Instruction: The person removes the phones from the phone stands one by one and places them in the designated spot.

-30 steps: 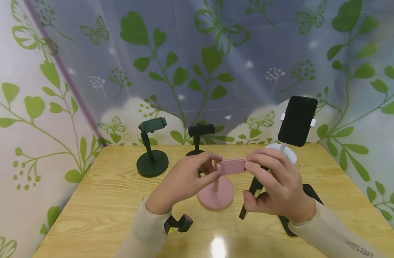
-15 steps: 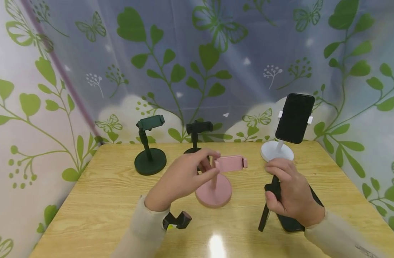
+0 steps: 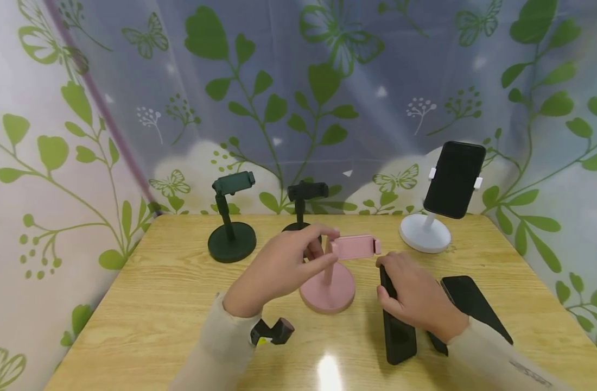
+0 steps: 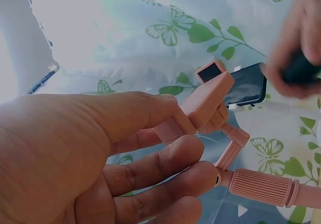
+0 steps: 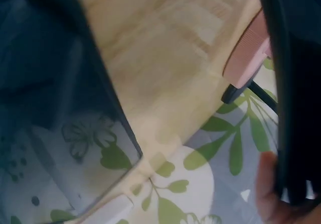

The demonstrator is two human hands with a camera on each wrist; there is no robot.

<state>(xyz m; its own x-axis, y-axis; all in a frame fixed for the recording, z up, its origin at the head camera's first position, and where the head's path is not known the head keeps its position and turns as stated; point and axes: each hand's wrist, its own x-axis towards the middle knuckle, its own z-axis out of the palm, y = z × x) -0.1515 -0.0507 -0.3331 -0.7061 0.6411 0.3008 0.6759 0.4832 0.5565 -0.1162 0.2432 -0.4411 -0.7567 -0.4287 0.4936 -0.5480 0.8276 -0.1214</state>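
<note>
The pink stand (image 3: 328,296) stands upright near the middle of the table (image 3: 147,326), its clamp raised and angled, with wood showing between its round base and the table's left and right edges. The left hand (image 3: 290,267) pinches the near end of that clamp between thumb and index finger, the other fingers loosely bent below. The right hand (image 3: 420,297) grips a black phone (image 3: 400,341), tilted, to the right of the pink base; a strip of wood separates the two. Whether the phone's lower end touches the table, I cannot tell.

Farther right, another dark phone (image 3: 476,304) lies flat, partly behind the right hand and sleeve, in from the right edge. Near the far right corner, the white stand (image 3: 425,234) carries an upright, tilted phone (image 3: 455,180) between its clamp tips. By the far edge, the black stand (image 3: 307,191) is partly hidden by the left hand; the green stand (image 3: 232,243) stands toward the far left corner, apart from it. A leaf-patterned curtain (image 3: 274,98) rises behind the far edge.
</note>
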